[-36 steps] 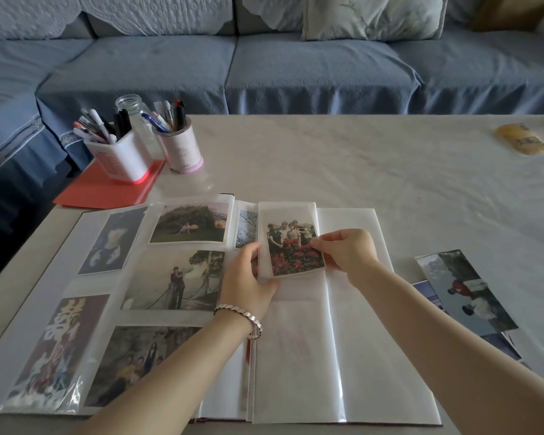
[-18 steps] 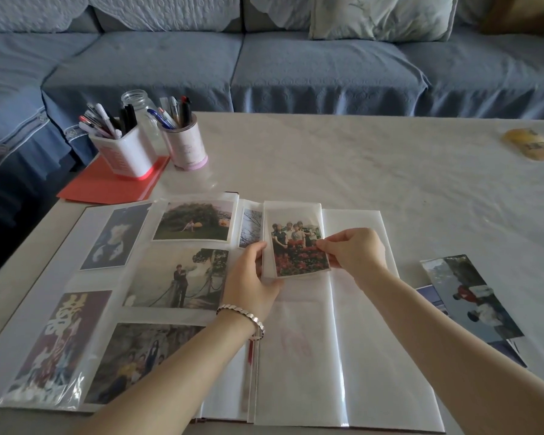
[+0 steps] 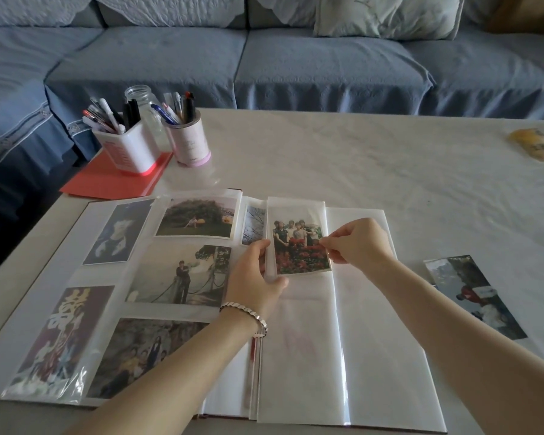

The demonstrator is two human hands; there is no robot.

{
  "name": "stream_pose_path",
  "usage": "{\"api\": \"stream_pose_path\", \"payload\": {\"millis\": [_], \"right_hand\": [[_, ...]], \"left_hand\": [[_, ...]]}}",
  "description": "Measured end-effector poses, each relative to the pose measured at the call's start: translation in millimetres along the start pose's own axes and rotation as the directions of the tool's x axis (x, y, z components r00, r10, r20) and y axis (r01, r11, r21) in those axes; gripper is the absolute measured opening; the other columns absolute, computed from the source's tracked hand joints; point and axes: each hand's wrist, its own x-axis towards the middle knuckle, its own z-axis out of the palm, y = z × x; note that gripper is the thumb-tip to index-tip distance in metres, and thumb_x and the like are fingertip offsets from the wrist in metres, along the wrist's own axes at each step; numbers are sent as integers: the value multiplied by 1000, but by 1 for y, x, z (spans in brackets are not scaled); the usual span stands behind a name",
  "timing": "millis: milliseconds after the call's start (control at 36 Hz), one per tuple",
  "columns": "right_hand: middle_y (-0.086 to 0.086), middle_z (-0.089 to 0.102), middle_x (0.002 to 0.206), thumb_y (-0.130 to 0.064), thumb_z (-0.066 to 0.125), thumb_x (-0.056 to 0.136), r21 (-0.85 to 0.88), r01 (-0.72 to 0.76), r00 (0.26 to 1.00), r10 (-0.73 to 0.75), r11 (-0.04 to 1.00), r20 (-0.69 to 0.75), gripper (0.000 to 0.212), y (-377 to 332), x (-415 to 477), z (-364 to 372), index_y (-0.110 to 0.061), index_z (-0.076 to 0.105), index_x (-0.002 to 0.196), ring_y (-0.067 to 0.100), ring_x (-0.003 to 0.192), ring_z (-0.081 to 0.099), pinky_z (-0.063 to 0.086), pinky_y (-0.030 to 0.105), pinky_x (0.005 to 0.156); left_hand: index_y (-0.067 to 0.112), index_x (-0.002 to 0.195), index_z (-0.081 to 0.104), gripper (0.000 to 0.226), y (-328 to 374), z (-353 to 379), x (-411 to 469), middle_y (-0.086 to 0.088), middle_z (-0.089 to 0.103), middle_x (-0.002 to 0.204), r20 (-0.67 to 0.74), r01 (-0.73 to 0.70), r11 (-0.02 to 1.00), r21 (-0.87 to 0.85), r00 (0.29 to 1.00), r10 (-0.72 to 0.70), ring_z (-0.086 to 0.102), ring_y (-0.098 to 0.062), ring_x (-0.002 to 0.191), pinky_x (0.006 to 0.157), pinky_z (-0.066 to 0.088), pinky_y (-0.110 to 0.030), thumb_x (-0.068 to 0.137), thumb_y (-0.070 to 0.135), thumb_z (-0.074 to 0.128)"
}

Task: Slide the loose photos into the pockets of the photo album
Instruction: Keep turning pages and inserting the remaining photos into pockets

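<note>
The photo album (image 3: 371,356) lies open on the table, its left page holding several photos in clear pockets. A photo of a group behind red flowers (image 3: 299,249) sits in the top pocket of a narrow translucent sleeve page near the spine. My left hand (image 3: 255,277) pinches the left edge of that sleeve page beside the photo. My right hand (image 3: 355,243) pinches the photo's right edge between thumb and fingertips. Loose photos (image 3: 474,293) lie on the table to the right of the album.
Two pen holders (image 3: 132,146) (image 3: 189,139) and a glass jar (image 3: 145,105) stand on a red folder (image 3: 107,180) at the table's back left. A yellow packet (image 3: 536,146) lies at the far right. A blue sofa (image 3: 296,67) runs behind the table.
The group photo has shifted slightly inside the pocket while both hands keep their hold. My head has moved a little, so the whole scene sits slightly lower in view.
</note>
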Motion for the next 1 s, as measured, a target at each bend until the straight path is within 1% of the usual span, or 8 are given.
{"api": "stream_pose_path", "payload": {"millis": [111,222,389,472,611,778,917,1000], "right_hand": [[14,71,71,-10,70,82,5,-47,996,47,999,72,13,-5,4,0,1,69,76,19,51,63,55,23,65],[17,71,74,-6,66,85,36,-79,984,72,996,160,10,-7,7,1,2,64,79,29,66,69,58,35,75],[10,68,65,-7,65,87,143,-93,975,61,985,212,14,0,7,1,-4,59,75,15,51,65,56,23,52],[9,68,65,-8,64,87,117,-31,988,12,993,157,13,5,5,5,-4,60,76,16,54,64,57,25,58],[1,67,66,-17,65,85,9,76,997,-76,997,-1,8,17,1,10,-13,60,81,20,63,63,53,30,62],[-1,63,94,-23,65,86,51,118,990,-121,992,67,26,30,-31,10,-18,54,108,15,80,60,42,21,60],[-7,57,102,-23,64,87,62,142,985,-147,988,88,32,42,-61,12,-18,55,116,9,99,56,39,19,78],[-6,56,107,-25,63,87,68,141,985,-146,988,91,35,43,-72,7,-17,54,120,8,96,56,38,18,77]], "left_hand": [[17,130,48,63,2,0,-1,7,57,118,-3,12,1000,-23,1000,-12,55,-11,111,99,46,-32,73,5,72],[18,128,49,61,4,0,-1,13,55,107,-24,7,1000,-6,1000,-7,56,-6,104,94,45,-22,74,4,71],[19,135,43,63,7,-1,-4,5,52,128,-6,15,998,56,1000,-15,48,-8,117,101,37,-21,78,6,68],[18,136,41,61,11,-3,-6,3,47,130,-10,2,990,138,1000,-1,43,-11,121,96,28,-12,81,6,64],[21,137,37,58,17,-14,-8,-6,46,125,44,85,979,183,995,-95,46,-7,84,64,35,-7,84,12,61],[17,135,42,57,19,-20,-13,5,49,105,91,231,971,69,967,-237,49,-10,95,81,38,-19,83,12,65],[12,133,47,57,23,-17,-15,1,54,113,42,284,958,-33,958,-282,48,-9,95,81,36,-18,80,11,67],[6,123,57,45,29,-15,-15,-2,63,109,69,322,939,-120,946,-315,52,-9,85,67,39,-13,80,10,68]]}}
